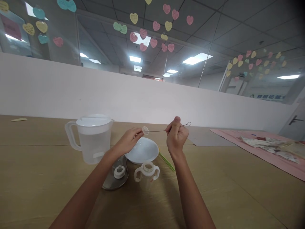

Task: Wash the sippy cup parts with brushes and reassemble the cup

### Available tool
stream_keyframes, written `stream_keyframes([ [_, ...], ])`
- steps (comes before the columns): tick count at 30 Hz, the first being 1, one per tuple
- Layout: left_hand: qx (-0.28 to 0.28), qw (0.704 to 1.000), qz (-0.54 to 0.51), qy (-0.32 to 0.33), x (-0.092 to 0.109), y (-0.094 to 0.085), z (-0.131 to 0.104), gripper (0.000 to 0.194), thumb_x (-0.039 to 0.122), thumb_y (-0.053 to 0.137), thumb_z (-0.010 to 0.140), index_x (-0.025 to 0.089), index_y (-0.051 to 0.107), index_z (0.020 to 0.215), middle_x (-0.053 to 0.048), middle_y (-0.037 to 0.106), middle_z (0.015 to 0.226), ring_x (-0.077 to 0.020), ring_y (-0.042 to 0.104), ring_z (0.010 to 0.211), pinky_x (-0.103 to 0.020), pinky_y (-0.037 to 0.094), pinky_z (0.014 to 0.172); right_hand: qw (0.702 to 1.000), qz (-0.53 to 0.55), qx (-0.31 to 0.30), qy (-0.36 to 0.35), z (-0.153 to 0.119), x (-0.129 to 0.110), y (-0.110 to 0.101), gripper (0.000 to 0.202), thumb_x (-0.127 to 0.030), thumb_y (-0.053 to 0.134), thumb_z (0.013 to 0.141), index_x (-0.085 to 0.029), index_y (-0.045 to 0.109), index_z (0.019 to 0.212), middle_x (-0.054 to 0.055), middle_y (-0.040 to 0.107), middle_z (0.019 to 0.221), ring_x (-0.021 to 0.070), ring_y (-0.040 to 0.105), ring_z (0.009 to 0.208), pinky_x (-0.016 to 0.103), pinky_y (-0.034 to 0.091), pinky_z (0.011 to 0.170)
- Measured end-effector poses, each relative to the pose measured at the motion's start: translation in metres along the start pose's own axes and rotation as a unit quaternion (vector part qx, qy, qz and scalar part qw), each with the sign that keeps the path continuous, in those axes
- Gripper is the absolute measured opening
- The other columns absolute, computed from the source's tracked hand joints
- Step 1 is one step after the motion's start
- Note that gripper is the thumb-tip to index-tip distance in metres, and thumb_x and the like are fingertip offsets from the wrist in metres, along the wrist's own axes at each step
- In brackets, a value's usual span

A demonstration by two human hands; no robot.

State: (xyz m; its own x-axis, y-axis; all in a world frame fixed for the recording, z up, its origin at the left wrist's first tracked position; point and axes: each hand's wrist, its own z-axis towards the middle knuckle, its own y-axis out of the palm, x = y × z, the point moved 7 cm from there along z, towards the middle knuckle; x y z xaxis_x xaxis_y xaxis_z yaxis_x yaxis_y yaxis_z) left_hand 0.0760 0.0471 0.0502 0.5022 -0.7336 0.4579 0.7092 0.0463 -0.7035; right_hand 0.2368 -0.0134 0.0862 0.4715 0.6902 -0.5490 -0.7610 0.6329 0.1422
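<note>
Above the white bowl, my left hand pinches a clear, round silicone bottle nipple by its edge. My right hand is closed around a thin wire brush with a loop at its outer end. The wire's other end reaches to the nipple; whether it is inside is too small to tell. Below the bowl stands an open baby bottle with two white handles. A white bottle collar lies on a metal tray, partly behind my left forearm.
A lidded clear pitcher of water stands left of the bowl. Green tongs or a similar slim green tool lie right of it. Far right, a pink cloth carries plastic packaging. A low white wall bounds the table's back.
</note>
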Motion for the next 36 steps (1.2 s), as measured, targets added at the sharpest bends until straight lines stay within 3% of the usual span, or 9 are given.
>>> stream_keyframes([
  [15,0.004,1.0,0.001,0.009,-0.002,0.001,0.0,0.033,0.036,0.029,0.088,0.018,0.056,0.09,-0.005,0.058,0.09,-0.0176,0.051,0.084,-0.028,0.04,0.073,0.999,0.024,-0.015,0.037,0.001,0.006,0.002,0.059,-0.057,0.027,0.083,-0.019,0.04,0.04,-0.003,0.038,0.036,0.0073,0.038,0.036,0.022,0.031,0.042],
  [21,-0.002,1.0,0.009,0.005,0.0,0.003,0.001,0.032,0.035,0.03,0.088,0.016,0.056,0.085,-0.005,0.058,0.085,-0.0183,0.051,0.081,-0.028,0.04,0.071,1.0,-0.002,-0.011,0.003,0.002,0.001,0.0,0.059,-0.053,0.025,0.086,-0.019,0.041,0.04,-0.002,0.04,0.038,0.0076,0.041,0.037,0.022,0.033,0.044],
  [29,-0.031,0.999,-0.018,0.006,0.006,0.006,0.001,0.035,0.04,0.032,0.086,0.018,0.058,0.091,-0.005,0.059,0.091,-0.0188,0.051,0.084,-0.028,0.041,0.074,0.998,-0.054,0.027,-0.027,0.004,-0.002,-0.008,0.059,-0.052,0.022,0.087,-0.019,0.041,0.041,-0.001,0.044,0.04,0.008,0.043,0.038,0.023,0.034,0.045],
  [36,-0.029,0.999,-0.029,0.016,0.011,0.005,-0.001,0.035,0.035,0.03,0.088,0.018,0.058,0.097,-0.006,0.058,0.097,-0.0193,0.051,0.091,-0.03,0.04,0.08,0.997,-0.054,0.04,-0.034,0.004,-0.002,-0.011,0.057,-0.047,0.024,0.088,-0.019,0.042,0.042,-0.001,0.046,0.041,0.008,0.045,0.04,0.022,0.034,0.046],
])
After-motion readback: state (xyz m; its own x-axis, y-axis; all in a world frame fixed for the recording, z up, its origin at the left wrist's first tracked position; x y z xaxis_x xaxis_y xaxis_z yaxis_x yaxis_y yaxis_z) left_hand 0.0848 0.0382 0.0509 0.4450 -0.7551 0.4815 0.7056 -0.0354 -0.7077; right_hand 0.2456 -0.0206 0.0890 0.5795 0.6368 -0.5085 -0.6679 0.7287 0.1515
